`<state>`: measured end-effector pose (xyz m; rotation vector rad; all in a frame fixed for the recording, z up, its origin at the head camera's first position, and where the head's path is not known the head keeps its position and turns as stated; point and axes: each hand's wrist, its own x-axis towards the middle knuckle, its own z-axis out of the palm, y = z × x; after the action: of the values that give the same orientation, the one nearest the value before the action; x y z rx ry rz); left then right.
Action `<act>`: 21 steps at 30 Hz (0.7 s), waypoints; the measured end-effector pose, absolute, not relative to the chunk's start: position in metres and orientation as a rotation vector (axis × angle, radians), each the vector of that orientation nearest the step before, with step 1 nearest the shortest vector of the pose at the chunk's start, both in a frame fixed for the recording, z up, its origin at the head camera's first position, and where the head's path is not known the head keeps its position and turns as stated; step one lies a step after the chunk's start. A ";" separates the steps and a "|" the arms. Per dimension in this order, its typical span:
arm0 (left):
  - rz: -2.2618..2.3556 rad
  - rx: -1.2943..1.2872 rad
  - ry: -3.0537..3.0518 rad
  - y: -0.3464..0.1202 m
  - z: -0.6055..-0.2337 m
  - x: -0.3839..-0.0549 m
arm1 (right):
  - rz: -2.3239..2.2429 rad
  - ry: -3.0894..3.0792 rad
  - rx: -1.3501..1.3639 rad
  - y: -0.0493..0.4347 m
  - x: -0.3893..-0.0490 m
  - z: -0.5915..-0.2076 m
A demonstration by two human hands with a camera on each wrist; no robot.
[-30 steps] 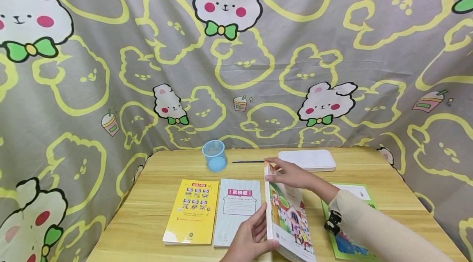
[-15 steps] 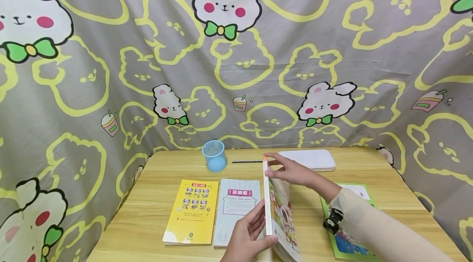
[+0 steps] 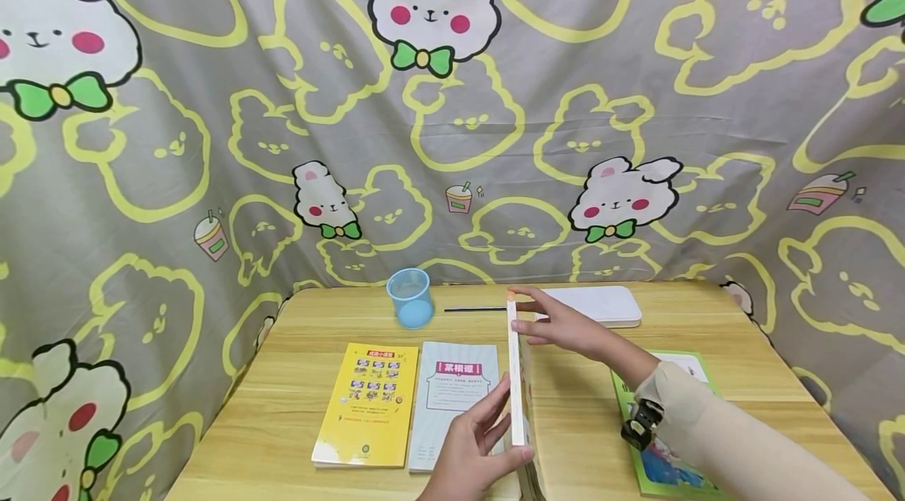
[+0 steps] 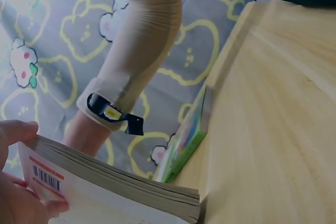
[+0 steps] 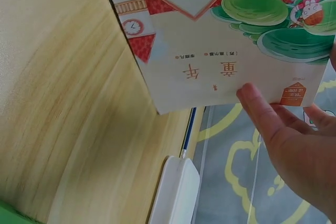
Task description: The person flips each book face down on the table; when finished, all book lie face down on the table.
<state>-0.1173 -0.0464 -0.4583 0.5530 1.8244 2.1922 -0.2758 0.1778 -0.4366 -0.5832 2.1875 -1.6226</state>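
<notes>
A paperback book (image 3: 516, 383) stands on edge in the middle of the table, its pale spine turned up toward the head camera. My left hand (image 3: 472, 450) grips the near end, thumb and fingers on opposite sides. At the far end my right hand (image 3: 569, 324) pinches the spine corner. The left wrist view shows the left hand (image 4: 21, 198) on the white cover beside a barcode, with the page edges facing that camera. In the right wrist view, fingers of the right hand (image 5: 294, 135) lie on the illustrated cover.
Left of the held book lie a yellow book (image 3: 368, 407) and a pale blue book (image 3: 452, 391). A green book (image 3: 672, 469) is partly under the right forearm. Behind stand a blue cup (image 3: 412, 301), a thin dark stick (image 3: 474, 309) and a white case (image 3: 594, 305).
The book has turned from leaning with its illustrated cover visible to nearly upright, spine up. Both hands have stayed on it, the right one rising slightly.
</notes>
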 end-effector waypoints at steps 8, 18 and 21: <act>2.161 0.587 1.879 -0.043 -0.454 -0.117 | -1.715 2.108 -0.554 0.181 -0.275 -0.439; 2.083 0.655 2.018 -0.033 -0.460 -0.118 | -1.733 2.070 -0.595 0.194 -0.274 -0.441; 2.064 0.652 2.048 -0.030 -0.461 -0.119 | -1.657 2.126 -0.621 0.200 -0.275 -0.440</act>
<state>-0.1186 -0.0298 -0.4613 0.6517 2.0477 2.0640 -0.2745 0.1998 -0.4402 -0.6214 2.1261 -1.6575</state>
